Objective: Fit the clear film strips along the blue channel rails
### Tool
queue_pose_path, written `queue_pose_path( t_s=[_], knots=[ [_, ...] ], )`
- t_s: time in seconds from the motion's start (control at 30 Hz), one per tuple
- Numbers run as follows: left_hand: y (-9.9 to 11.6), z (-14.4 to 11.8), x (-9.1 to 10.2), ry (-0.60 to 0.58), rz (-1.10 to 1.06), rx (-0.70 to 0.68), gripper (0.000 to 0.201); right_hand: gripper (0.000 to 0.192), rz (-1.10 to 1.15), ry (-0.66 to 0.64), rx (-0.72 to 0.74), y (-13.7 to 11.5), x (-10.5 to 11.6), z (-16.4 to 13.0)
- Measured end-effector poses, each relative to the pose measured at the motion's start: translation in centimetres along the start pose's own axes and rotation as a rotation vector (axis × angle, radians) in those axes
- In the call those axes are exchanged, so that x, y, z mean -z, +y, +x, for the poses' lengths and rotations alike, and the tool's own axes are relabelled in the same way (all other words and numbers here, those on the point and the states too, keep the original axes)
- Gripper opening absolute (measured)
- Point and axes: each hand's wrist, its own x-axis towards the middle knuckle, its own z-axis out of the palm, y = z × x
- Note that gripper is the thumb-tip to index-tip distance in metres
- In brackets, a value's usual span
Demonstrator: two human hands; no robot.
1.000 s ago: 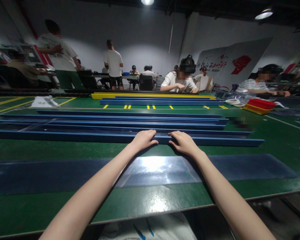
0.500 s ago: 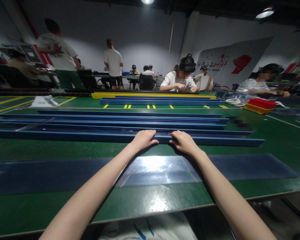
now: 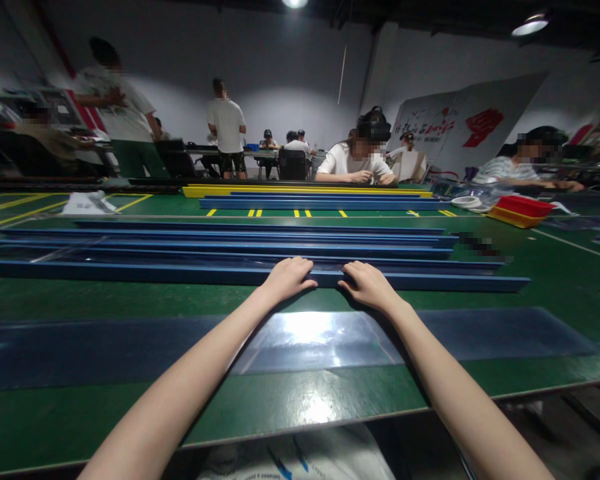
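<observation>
many blue rails [image 3: 130, 272] on green table [image 3: 80, 300]; grey-walled workshop [image 3: 280, 60].

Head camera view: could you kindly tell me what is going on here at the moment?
A person has both hands on the nearest long blue rail lying across the green table. The left hand and right hand curl over its top edge near the middle, a small gap between them. More blue rails lie behind it, and a dark glossy sheet lies in front.

Grey walls [image 3: 290, 73], ceiling lamps [image 3: 529, 25], and a green worktable [image 3: 80, 300].
</observation>
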Motion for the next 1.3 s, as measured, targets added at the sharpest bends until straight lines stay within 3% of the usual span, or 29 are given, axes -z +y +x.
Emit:
queue_pose_path(
  t_s=[1.3],
  knots=[
    [0.41,-0.07,0.55,0.007,-0.05,0.062,0.026,0.023,-0.055,0.116,0.021,-0.78,0.14,0.65]
  ],
)
